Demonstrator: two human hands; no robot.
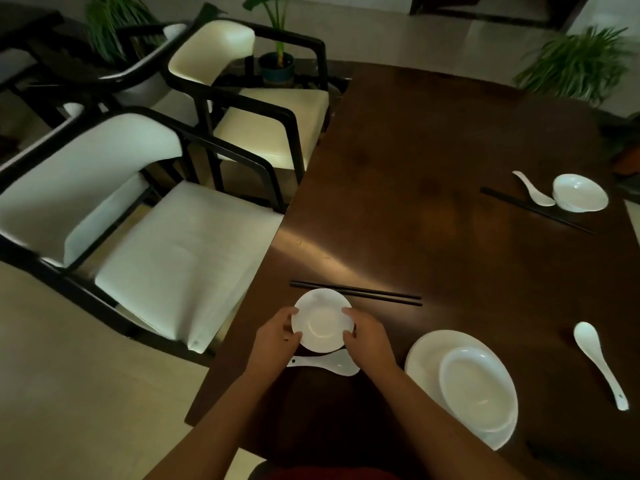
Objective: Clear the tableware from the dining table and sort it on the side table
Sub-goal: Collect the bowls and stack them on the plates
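Observation:
Both hands hold a small white saucer (322,320) near the dark dining table's (433,174) left edge: my left hand (277,332) grips its left rim, my right hand (367,337) its right rim. A white spoon (332,364) lies just under the saucer, partly hidden by my right hand. Black chopsticks (356,293) lie right behind the saucer. To the right, a smaller oval plate is stacked on a larger one (474,386). Another white spoon (601,363) lies at the far right. At the back right are a bowl (580,192), a spoon (533,192) and chopsticks (536,210).
Two cream-cushioned chairs with dark frames (156,237) (263,109) stand along the table's left side. Potted plants (277,60) (578,64) stand beyond the table's far end. Pale floor (69,393) lies to the left.

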